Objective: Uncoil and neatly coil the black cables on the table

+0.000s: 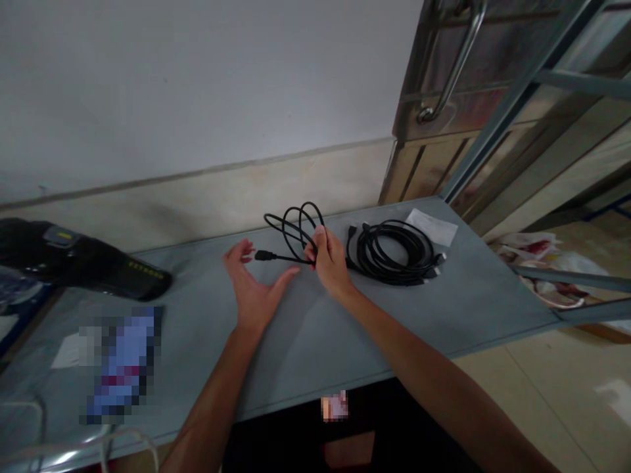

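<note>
My right hand (326,257) is closed around a black cable (290,226), whose loops stick up and to the left above the grey tabletop. One end of this cable, with a black connector plug (265,255), points left out of the grip. My left hand (254,282) is open, thumb and fingers spread on either side of that plug; contact between them cannot be made out. Just right of my right hand lies a pile of coiled black cables (394,253), with several plugs showing at its edges.
A black handheld device with yellow lettering (113,266) lies at the left. Nearer me is a pixelated blue item (123,364) beside a white paper (66,351). Another white paper (436,228) lies behind the coils. The wall (197,98) backs the grey table (444,315); a metal frame (513,98) rises at right.
</note>
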Action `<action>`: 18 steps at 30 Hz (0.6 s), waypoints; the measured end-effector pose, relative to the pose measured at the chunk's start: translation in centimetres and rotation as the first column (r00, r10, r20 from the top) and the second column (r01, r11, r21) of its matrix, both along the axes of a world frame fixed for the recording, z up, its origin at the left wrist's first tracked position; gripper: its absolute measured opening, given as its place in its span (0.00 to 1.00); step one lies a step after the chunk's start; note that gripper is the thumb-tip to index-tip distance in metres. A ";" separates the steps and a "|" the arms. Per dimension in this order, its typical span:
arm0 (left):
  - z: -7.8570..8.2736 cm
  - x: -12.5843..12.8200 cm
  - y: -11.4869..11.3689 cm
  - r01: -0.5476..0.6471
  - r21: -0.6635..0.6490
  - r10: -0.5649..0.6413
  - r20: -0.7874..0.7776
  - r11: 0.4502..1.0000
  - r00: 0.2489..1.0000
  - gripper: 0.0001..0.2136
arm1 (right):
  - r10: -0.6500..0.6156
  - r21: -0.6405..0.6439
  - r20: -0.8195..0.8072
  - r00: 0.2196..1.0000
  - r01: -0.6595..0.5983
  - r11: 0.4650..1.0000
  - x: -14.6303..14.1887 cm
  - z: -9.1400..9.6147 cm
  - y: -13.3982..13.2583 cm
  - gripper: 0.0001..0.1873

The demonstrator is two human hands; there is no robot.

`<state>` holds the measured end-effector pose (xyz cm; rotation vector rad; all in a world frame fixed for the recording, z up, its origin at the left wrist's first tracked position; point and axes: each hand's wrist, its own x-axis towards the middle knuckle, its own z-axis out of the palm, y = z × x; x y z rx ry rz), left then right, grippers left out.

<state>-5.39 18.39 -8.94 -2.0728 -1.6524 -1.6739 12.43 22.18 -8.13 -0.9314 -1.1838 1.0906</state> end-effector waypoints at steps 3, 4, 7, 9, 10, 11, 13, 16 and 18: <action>-0.4 0.5 0.0 0.101 -0.165 -0.092 0.065 0.981 0.994 0.42 | 0.009 0.061 0.068 0.998 -0.013 0.998 -0.1 -0.1 -0.4 0.32; -0.4 0.8 -0.1 0.148 -0.200 -0.140 0.056 0.969 0.989 0.35 | 0.020 0.096 0.106 0.994 -0.030 0.995 -0.1 -0.2 -0.6 0.32; -0.3 1.2 -0.3 0.269 -0.224 -0.279 -0.011 0.937 0.960 0.19 | 0.051 0.189 0.283 0.958 -0.108 0.976 -0.1 -0.5 -1.0 0.29; -0.1 1.4 -0.6 0.299 -0.216 -0.315 -0.039 0.929 0.948 0.16 | 0.065 0.218 0.401 0.914 -0.165 0.962 -0.1 -0.7 -1.1 0.27; 0.0 1.5 -0.7 0.301 -0.214 -0.316 -0.039 0.929 0.948 0.16 | 0.071 0.229 0.440 0.895 -0.188 0.955 -0.1 -0.8 -1.2 0.26; 0.2 1.5 -0.9 0.301 -0.211 -0.313 -0.029 0.930 0.949 0.17 | 0.074 0.243 0.463 0.883 -0.207 0.948 -0.1 -0.8 -1.3 0.25; 0.5 1.5 -1.2 0.299 -0.205 -0.302 0.019 0.932 0.953 0.18 | 0.070 0.281 0.482 0.873 -0.230 0.932 -0.2 -0.9 -1.4 0.24; 1.1 1.4 -1.4 0.285 -0.204 -0.258 0.151 0.936 0.954 0.20 | 0.039 0.338 0.472 0.881 -0.222 0.915 -0.1 -0.9 -1.5 0.24; 1.3 1.1 -1.2 0.257 -0.200 -0.195 0.282 0.945 0.939 0.23 | 0.033 0.348 0.444 0.895 -0.206 0.915 0.0 -0.7 -1.5 0.25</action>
